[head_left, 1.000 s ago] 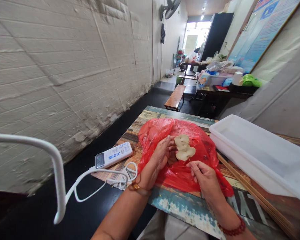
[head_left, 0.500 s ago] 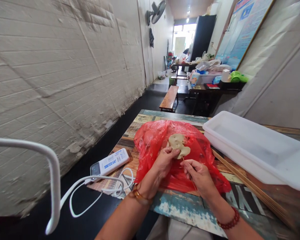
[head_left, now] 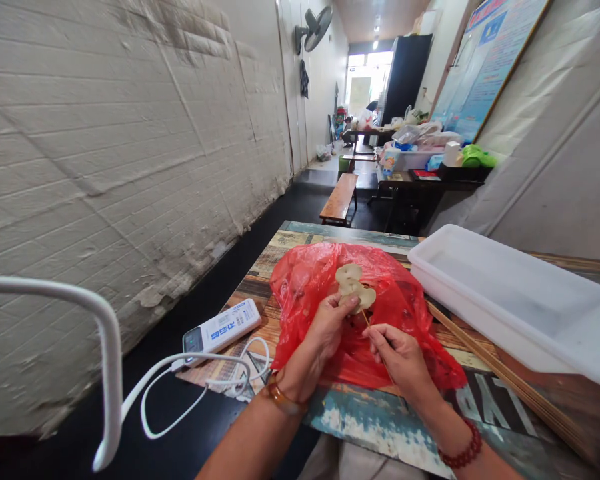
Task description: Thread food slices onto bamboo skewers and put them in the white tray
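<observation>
Over a red plastic bag (head_left: 305, 273), my left hand (head_left: 330, 323) pinches some pale, flat, round-edged food slices (head_left: 356, 291) between thumb and fingers. My right hand (head_left: 397, 353) is closed on a thin wooden skewer (head_left: 365, 316), whose upper end meets the lower edge of the slices. Whether the tip goes through them is hard to make out. The skewer's other end shows below my right hand. Crumpled and spread out, the bag lies on the patterned table under both hands.
To the right stands a white plastic tub (head_left: 510, 300), with a bundle of skewers (head_left: 510, 380) beside it. A white power bank (head_left: 223, 333) with a white cable (head_left: 155, 400) lies at the table's left edge. Farther off are a wooden bench (head_left: 340, 197) and a loaded table.
The slices in my left hand have tilted and shifted slightly left. My right hand has slid a little down the skewer, so more of it shows between hand and slices.
</observation>
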Demonstrator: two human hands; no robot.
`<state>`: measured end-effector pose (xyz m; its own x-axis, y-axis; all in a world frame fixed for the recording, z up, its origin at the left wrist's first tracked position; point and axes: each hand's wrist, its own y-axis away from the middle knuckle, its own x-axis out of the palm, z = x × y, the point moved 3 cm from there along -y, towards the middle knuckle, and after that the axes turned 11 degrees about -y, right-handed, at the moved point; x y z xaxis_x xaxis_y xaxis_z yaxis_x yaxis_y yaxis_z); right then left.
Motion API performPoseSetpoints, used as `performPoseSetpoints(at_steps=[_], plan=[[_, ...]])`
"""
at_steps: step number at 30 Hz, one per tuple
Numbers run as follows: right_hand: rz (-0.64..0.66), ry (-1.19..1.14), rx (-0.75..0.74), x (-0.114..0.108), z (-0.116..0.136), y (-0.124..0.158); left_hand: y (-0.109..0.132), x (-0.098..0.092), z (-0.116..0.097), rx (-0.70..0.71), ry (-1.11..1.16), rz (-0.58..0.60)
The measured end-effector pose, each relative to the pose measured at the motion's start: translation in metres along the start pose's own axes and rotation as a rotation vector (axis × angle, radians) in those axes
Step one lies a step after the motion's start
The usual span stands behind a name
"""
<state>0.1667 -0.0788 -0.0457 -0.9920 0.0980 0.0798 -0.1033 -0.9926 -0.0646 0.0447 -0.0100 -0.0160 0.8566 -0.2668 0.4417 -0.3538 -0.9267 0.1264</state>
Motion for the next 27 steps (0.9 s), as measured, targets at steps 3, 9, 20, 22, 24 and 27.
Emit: performPoseSetpoints(at_steps=[3, 9, 20, 22, 24, 27], plan=[[0.002, -0.005, 0.005, 0.001, 0.001, 0.000, -0.001, 0.001, 0.002, -0.016, 0.016, 0.009], [0.031, 0.040, 0.003, 0.003, 0.000, 0.000, -0.001, 0.003, -0.002, -0.017, 0.108, -0.049], [0.022, 0.052, 0.007, 0.004, -0.001, 0.002, -0.001, 0.003, 0.002, 0.009, 0.085, -0.104], [0.019, 0.049, 0.010, 0.004, -0.002, 0.002, -0.001, 0.003, 0.004, 0.016, 0.068, -0.098], [0.015, 0.052, 0.013, 0.004, -0.001, 0.002, -0.002, 0.003, 0.006, 0.010, 0.052, -0.087], [0.012, 0.047, 0.011, 0.003, -0.002, 0.002, -0.001, 0.003, 0.008, 0.004, 0.045, -0.075]])
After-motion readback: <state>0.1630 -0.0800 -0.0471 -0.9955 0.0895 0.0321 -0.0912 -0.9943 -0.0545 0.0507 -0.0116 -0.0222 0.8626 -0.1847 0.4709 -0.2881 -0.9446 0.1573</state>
